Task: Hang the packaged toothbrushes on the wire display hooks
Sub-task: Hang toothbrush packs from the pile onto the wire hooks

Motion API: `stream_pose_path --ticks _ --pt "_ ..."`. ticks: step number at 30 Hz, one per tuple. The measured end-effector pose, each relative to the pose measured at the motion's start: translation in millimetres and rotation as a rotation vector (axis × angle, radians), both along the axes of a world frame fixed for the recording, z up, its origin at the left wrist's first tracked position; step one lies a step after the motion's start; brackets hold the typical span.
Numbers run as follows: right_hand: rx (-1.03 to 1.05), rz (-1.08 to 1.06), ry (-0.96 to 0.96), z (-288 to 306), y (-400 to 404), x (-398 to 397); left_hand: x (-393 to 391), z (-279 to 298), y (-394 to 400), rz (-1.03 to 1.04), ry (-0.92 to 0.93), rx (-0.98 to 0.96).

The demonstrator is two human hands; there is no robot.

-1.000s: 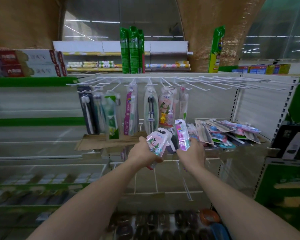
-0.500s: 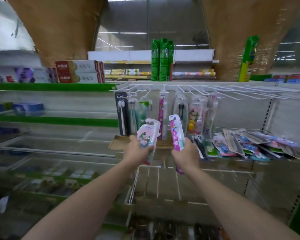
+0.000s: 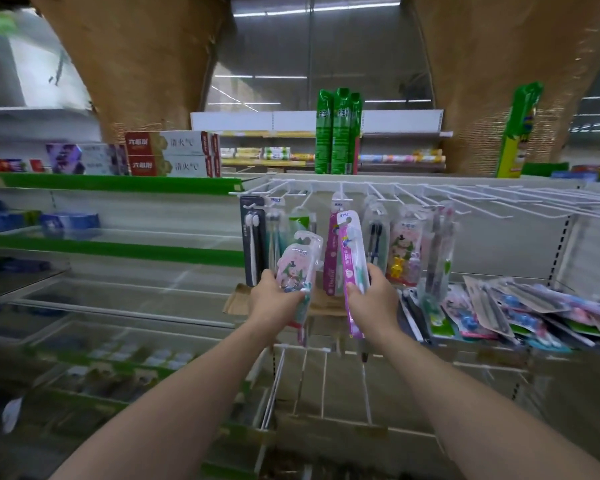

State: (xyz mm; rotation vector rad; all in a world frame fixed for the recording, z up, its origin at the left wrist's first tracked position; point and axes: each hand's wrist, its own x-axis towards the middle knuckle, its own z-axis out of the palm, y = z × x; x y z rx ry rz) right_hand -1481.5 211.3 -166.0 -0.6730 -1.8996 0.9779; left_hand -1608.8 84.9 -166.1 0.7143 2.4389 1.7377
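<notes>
White wire hook rack (image 3: 465, 199) spans the shelf back; hooks right of centre bare, left ones carry hung toothbrush packs (image 3: 404, 244). Below rack's right half, loose pile of packs (image 3: 520, 310) lies on the shelf. On top of rack's back panel: green tubes (image 3: 338, 131); left of rack, red-white toothpaste boxes (image 3: 172, 154). Left hand (image 3: 274, 303) below rack's left end, grip clenched round pink cartoon kids' toothbrush pack (image 3: 297, 268), upright. Right hand (image 3: 374, 299) just beside it, grip grasping magenta toothbrush pack (image 3: 350, 254), top near a hook, not on it.
</notes>
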Motion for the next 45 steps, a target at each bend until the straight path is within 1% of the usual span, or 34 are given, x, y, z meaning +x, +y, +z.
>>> stream_pose_path --ticks 6,10,13,18,26,31,36,38,45 --pt "-0.012 0.016 0.010 -4.9 9.8 -17.2 -8.5 5.3 15.2 -0.033 0.005 0.053" --pt "0.023 0.033 0.002 -12.9 13.5 -17.4 -17.8 6.1 21.0 -0.017 -0.010 0.082" --pt "0.036 0.046 0.042 -9.7 15.1 -18.4 -20.1 5.0 24.4 0.017 -0.033 0.144" --pt "-0.016 0.046 0.077 -2.7 18.5 -22.4 -19.5 -0.8 24.9 0.028 -0.027 0.127" --pt "-0.052 -0.002 0.035 1.7 25.9 -38.0 -23.9 1.4 26.9 0.030 -0.035 0.136" --pt "-0.065 0.008 -0.019 5.9 37.9 -51.0 -32.9 3.5 30.2 0.024 -0.044 0.130" --pt "-0.025 -0.065 -0.123 6.4 49.8 -66.9 -43.2 5.1 36.3 -0.020 -0.053 0.099" --pt "-0.008 -0.073 -0.123 6.1 53.3 -73.6 -49.5 5.3 38.6 -0.043 -0.072 0.106" --pt "-0.079 -0.122 -0.276 1.2 58.3 -78.8 -55.1 1.6 38.2 -0.056 -0.087 0.127"
